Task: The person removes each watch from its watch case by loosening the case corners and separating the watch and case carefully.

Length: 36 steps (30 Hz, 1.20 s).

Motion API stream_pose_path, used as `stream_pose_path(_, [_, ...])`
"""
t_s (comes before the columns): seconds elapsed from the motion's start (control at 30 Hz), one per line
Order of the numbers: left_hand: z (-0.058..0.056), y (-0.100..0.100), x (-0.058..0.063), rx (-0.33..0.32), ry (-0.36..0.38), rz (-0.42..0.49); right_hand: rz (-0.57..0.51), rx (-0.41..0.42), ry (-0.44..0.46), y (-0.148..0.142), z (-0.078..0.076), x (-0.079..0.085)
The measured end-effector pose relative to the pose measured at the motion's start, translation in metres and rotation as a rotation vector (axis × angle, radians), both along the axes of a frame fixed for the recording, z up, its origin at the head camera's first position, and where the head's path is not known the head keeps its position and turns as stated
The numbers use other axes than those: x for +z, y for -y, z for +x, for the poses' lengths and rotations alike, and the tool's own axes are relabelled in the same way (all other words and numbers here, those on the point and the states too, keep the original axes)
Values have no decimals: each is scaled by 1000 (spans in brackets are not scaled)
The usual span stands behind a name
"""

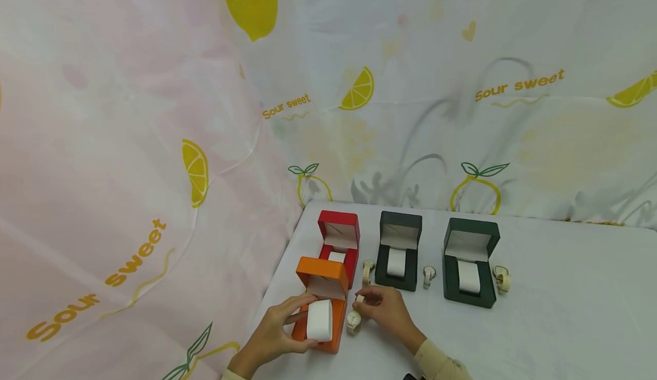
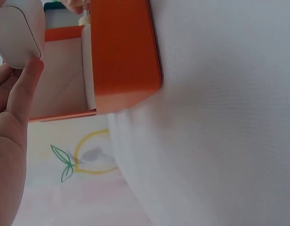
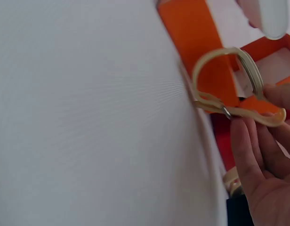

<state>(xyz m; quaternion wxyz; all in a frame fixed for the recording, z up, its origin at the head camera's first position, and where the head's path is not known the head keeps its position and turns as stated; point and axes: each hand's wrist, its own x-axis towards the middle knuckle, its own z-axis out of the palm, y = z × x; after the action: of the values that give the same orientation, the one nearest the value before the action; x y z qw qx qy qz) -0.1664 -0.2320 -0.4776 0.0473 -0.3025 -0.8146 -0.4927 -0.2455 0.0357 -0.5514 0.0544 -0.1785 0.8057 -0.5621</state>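
Observation:
A white watch cushion (image 1: pixel 319 320) is gripped in my left hand (image 1: pixel 279 326), between thumb and fingers, over the open orange watch box (image 1: pixel 336 334). The left wrist view shows my fingertips along the edge of the cushion (image 2: pixel 22 35). Just right of that box, my right hand (image 1: pixel 385 310) pinches a cream-strapped wristwatch (image 1: pixel 353 319) by its strap. Seen from the right wrist, the buckled strap (image 3: pixel 208 61) forms a loop, with the fingertips near its metal buckle. The orange lid (image 1: pixel 322 274) stands raised at the back.
Behind the orange box stands an open red watch box (image 1: pixel 339 223). Farther right are open black (image 1: pixel 400 220) and dark green (image 1: pixel 472 229) boxes, each with a white cushion. Other wristwatches lie beside the red (image 1: pixel 367 271), black (image 1: pixel 429 276) and green (image 1: pixel 502 278) boxes on the white tablecloth (image 1: pixel 575 300).

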Motion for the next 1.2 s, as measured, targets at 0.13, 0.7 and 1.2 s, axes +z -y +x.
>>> stream_pose_path(0.13, [0, 0, -1, 4, 7, -1, -15, 35, 82, -2, 1, 8])
stream_pose_path(0.7, [-2, 2, -7, 2, 24, -16, 161, 130, 22, -3, -7, -3])
stream_pose_path(1.2, [-3, 4, -12, 40, 102, -29, 187, 186, 19, -2, -5, -2])
